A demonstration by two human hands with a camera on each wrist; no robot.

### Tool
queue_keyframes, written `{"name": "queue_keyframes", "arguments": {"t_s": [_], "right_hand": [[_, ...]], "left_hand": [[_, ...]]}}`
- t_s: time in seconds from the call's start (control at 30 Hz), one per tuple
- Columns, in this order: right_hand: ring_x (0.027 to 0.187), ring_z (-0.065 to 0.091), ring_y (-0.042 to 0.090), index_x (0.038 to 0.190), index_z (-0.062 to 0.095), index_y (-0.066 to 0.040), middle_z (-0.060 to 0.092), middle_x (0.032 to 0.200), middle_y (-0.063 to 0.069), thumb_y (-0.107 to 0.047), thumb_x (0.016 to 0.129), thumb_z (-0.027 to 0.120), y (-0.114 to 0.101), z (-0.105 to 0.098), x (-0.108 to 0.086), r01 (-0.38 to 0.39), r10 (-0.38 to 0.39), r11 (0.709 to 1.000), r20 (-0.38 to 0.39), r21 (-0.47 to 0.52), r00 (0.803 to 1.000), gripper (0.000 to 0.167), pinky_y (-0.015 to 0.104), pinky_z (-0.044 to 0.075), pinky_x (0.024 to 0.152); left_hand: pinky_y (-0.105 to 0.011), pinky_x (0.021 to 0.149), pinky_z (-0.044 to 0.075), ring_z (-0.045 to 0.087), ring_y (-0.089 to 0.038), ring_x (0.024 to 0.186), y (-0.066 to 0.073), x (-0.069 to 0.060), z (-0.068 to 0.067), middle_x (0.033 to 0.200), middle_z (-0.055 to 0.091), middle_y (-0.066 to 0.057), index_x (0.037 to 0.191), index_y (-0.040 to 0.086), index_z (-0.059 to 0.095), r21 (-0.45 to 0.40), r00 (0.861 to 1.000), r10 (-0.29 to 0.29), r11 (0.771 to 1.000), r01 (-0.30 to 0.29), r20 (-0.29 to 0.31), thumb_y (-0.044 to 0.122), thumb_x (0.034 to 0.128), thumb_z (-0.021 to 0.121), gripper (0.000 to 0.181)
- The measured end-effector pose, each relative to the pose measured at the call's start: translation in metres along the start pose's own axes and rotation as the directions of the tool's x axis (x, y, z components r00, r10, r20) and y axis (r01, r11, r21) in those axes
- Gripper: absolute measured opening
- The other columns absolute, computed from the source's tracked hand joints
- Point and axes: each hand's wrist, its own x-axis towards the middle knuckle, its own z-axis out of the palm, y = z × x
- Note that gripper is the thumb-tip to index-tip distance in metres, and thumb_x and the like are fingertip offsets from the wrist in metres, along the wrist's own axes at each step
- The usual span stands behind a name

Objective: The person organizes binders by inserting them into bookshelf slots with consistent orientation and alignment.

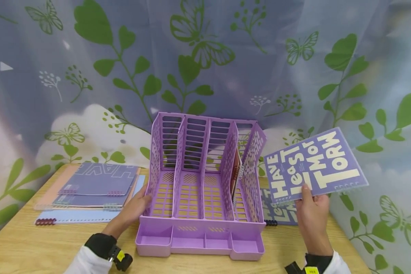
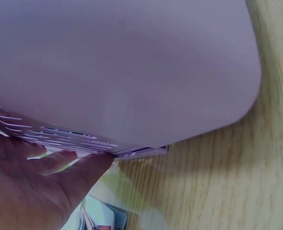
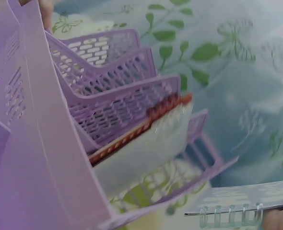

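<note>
With spread left fingers (image 2: 86, 175) against the rack (image 1: 202, 223), upend the notebook (image 1: 315, 165) right fingers (image 1: 306, 193) pinch near the tabletop's right edge (image 1: 347, 251).

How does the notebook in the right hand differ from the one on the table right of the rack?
The held notebook is raised and tilted in the right hand; the table notebook lies flat, partly hidden. The held notebook is brighter purple; the table notebook is duller grey-blue. The held notebook has pale rings; the table notebook has black rings. Both carry large lettering.
</note>
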Motion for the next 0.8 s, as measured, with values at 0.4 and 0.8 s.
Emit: {"name": "queue_keyframes", "arguments": {"t_s": [0.4,0.8], "right_hand": [[0.048,0.033,0.002,0.117,0.056,0.002,0.063,0.085,0.007,-0.002,0.097,0.050,-0.019,0.050,-0.038,0.232,-0.229,0.964,0.042,-0.126,0.973,0.021,0.014,0.024,0.039],[0.043,0.023,0.006,0.115,0.056,0.006,0.031,0.055,0.000,0.000,0.099,0.046,-0.006,0.085,-0.045,0.375,-0.314,0.872,0.226,-0.316,0.922,0.020,0.025,0.021,0.038]], "left_hand": [[-0.058,0.105,0.028,0.043,-0.046,0.123,-0.001,0.002,-0.001,0.141,0.036,-0.034,0.151,-0.002,0.007,0.001,1.000,-0.017,1.000,0.017,0.001,0.011,0.1014,0.025,0.055],[-0.057,0.107,0.025,0.041,-0.045,0.125,-0.002,0.001,-0.002,0.143,0.033,-0.033,0.151,-0.002,0.007,0.009,1.000,-0.014,1.000,0.015,-0.005,0.013,0.1024,0.027,0.055]]}}
